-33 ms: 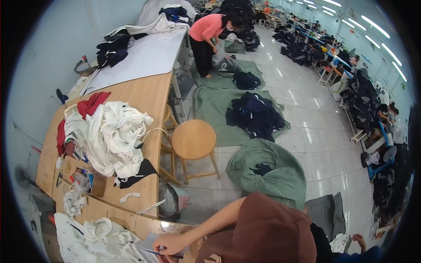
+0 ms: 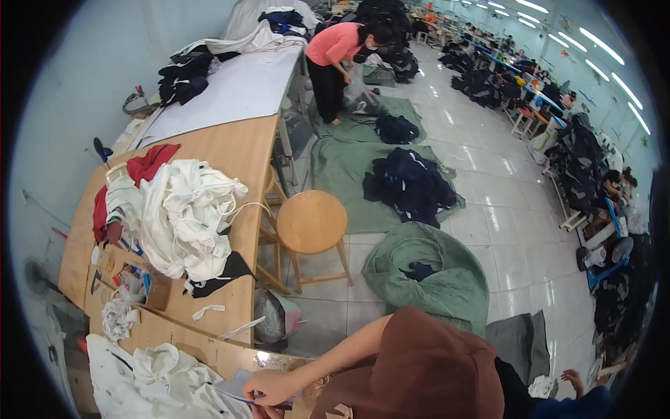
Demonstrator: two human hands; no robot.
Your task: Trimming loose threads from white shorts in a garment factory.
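Observation:
My right arm, in a loose brown sleeve [image 2: 433,363], reaches left across the front table. My right hand [image 2: 271,386] is closed over a grey-white piece of cloth [image 2: 232,386] with a dark blue strip along it. Just below that strip, at the lower rim, a few fingers of my left hand [image 2: 268,412] show; the rest of it is cut off, so its grip is hidden. A heap of white cloth [image 2: 157,377] lies beside the hands on the left.
On the wooden table [image 2: 241,150] are a white garment pile [image 2: 188,209], red cloth [image 2: 151,163] and a small box [image 2: 155,290]. A round stool [image 2: 312,222] stands beside it. Green sheets [image 2: 338,181] with dark garments [image 2: 408,183] cover the floor. A person [image 2: 335,52] bends over a bag.
The view has shifted very slightly to the right. My right hand stays at the same cloth. At the right edge, another person's hand has moved a little.

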